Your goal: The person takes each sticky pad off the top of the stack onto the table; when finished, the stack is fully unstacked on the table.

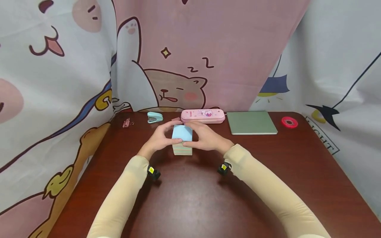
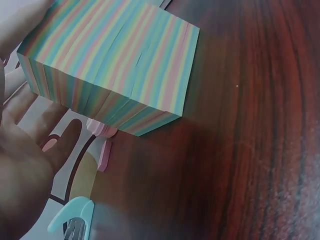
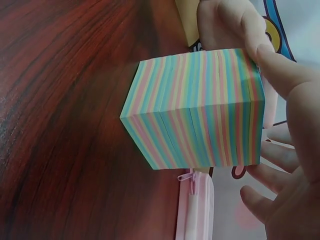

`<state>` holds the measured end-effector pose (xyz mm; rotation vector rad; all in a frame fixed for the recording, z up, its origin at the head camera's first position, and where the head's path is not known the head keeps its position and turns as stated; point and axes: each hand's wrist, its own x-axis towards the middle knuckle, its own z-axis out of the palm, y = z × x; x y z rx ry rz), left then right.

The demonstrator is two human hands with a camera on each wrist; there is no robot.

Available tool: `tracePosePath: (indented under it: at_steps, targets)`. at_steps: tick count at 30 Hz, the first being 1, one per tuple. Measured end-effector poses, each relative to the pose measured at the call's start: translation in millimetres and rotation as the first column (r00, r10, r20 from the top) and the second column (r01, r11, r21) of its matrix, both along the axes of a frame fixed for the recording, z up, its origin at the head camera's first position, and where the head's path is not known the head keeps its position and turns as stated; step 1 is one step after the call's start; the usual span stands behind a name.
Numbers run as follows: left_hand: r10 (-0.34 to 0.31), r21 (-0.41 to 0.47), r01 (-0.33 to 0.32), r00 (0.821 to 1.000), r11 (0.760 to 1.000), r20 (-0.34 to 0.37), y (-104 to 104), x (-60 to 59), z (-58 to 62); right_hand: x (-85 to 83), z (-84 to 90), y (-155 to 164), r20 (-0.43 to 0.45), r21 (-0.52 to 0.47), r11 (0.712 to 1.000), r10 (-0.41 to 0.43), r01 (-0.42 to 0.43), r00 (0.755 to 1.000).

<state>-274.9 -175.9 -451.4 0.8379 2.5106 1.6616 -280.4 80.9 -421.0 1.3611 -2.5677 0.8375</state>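
A tall block of sticky notes stands on the table, with a light blue top sheet and pastel-striped sides. In both wrist views the stripes of the paper block run in pink, yellow, green and blue layers. My left hand holds its upper part from the left, thumb at the near edge and fingers at the far edge. From the right, my right hand grips the same upper edges in mirror fashion. In the right wrist view, the lower fingers of the right hand spread beside the block.
Behind the block lies a pink pencil case, with a teal stapler and pink binder clips to its left. A green notebook and a red tape roll lie to the right. A printed curtain hangs behind the table.
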Motion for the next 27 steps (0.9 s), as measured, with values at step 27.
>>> tracePosePath:
  at_steps: [27]
  targets:
    - [-0.022,-0.087,0.022,1.000,0.996,0.006,-8.5,-3.5,-0.6,1.5,-5.9,72.4,0.024,-0.108,0.988,-0.112,0.114,0.993]
